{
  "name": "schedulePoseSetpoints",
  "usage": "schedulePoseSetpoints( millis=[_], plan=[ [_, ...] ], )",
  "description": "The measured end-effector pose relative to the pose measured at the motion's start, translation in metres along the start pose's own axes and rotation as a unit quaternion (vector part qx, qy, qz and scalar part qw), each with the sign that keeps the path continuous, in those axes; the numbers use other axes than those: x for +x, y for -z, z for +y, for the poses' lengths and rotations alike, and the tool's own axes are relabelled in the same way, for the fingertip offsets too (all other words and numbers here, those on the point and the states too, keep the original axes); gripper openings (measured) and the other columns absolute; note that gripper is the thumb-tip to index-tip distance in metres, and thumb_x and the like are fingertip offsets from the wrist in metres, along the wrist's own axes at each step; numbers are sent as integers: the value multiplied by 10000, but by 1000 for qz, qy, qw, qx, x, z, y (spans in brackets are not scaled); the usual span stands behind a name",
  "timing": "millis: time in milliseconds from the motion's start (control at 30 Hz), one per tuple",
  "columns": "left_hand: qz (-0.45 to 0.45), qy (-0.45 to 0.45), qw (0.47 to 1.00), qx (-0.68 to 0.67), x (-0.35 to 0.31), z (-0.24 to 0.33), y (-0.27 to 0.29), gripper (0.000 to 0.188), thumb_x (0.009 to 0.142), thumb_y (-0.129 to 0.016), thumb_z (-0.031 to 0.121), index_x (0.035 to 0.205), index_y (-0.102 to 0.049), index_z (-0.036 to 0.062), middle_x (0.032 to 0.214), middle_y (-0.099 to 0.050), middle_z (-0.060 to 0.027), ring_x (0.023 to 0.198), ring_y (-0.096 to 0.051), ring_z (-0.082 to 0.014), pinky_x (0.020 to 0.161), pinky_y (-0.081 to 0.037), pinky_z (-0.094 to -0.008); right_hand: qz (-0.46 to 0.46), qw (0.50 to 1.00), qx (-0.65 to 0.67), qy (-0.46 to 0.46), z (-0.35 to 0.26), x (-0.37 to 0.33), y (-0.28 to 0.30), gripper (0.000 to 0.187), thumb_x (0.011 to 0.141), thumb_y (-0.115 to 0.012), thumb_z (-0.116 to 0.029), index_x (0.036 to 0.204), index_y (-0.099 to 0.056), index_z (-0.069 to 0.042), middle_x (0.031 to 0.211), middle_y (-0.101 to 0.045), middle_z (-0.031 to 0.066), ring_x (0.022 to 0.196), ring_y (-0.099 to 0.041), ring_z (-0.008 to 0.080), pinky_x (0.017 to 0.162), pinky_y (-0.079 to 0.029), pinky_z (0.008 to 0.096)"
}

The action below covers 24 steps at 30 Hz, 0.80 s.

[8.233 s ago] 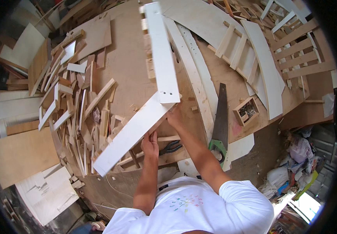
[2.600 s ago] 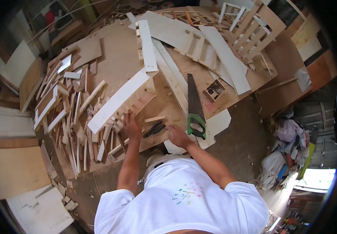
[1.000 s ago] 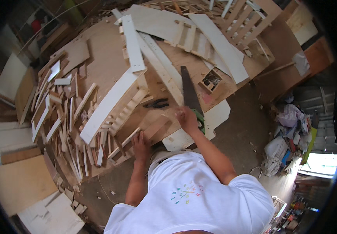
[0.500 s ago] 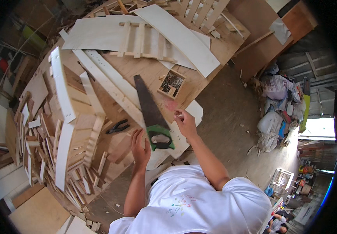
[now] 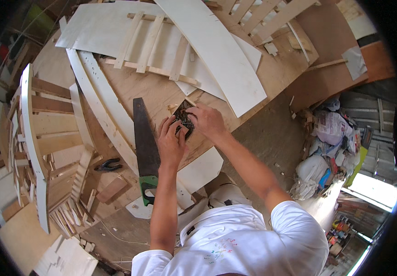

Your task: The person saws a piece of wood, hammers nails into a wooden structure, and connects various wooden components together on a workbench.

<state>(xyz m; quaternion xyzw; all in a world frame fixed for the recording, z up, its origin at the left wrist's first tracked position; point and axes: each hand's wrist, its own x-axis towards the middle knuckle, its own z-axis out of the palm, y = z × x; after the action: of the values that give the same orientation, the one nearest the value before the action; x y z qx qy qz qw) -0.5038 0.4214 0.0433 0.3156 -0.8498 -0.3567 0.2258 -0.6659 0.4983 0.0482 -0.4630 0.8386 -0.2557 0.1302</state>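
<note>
A small wooden box of loose dark metal pieces, which look like nails or screws, lies on the workbench under both hands. My left hand reaches over its near left side, fingers apart and bent down to the contents. From the right, my right hand dips bunched fingertips into the box; whatever they pinch is hidden. A handsaw with a green and black handle lies just left of my left forearm, blade pointing away. Neither hand touches it.
Black-handled pliers lie left of the saw. A curved white slatted frame stands at the left among wood offcuts. White boards and a slatted wooden frame cover the far bench. Filled sacks sit on the floor at right.
Both hands have moved forward from beside the saw handle to the box, and the fingers now reach into it. The view has shifted, with the saw appearing farther left.
</note>
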Motion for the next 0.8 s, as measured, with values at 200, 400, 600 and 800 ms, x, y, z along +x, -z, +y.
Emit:
schedulePoseSetpoints(
  millis=[200, 400, 600, 800],
  plan=[
    [12, 38, 998, 37, 0, -6, -9, 290, 907, -698, 56, 1191, -679, 6, 1340, -633, -162, 1354, -527, -341, 1095, -460, -451, -32, 997, -62, 36, 6, 17, -7, 148, 875, -720, -219, 997, -751, -141, 926, -650, 61, 814, -697, 298, 707, -579, 427],
    [10, 21, 997, 71, -4, -7, -14, 325, 900, -706, 72, 1215, -666, 5, 1319, -639, -146, 1385, -480, -362, 1127, -427, -472, -69, 995, -52, 43, 13, 10, 2, 143, 858, -734, -227, 951, -735, -118, 903, -654, 61, 798, -696, 296, 681, -576, 427],
    [44, 45, 997, 44, -6, -2, -29, 363, 856, -769, 108, 1194, -662, 27, 1317, -627, -137, 1427, -417, -376, 1139, -396, -479, -51, 997, -22, 45, 15, 5, 9, 210, 846, -754, -253, 1022, -759, -140, 861, -674, 77, 766, -695, 303, 669, -568, 426],
    [50, 65, 996, 24, -7, -3, -25, 371, 813, -801, 82, 1163, -678, 62, 1339, -629, -120, 1420, -441, -366, 1163, -380, -496, -34, 999, 15, 24, 8, 13, 5, 208, 848, -771, -269, 1015, -774, -146, 829, -691, 76, 727, -698, 292, 646, -562, 415]
  ],
)
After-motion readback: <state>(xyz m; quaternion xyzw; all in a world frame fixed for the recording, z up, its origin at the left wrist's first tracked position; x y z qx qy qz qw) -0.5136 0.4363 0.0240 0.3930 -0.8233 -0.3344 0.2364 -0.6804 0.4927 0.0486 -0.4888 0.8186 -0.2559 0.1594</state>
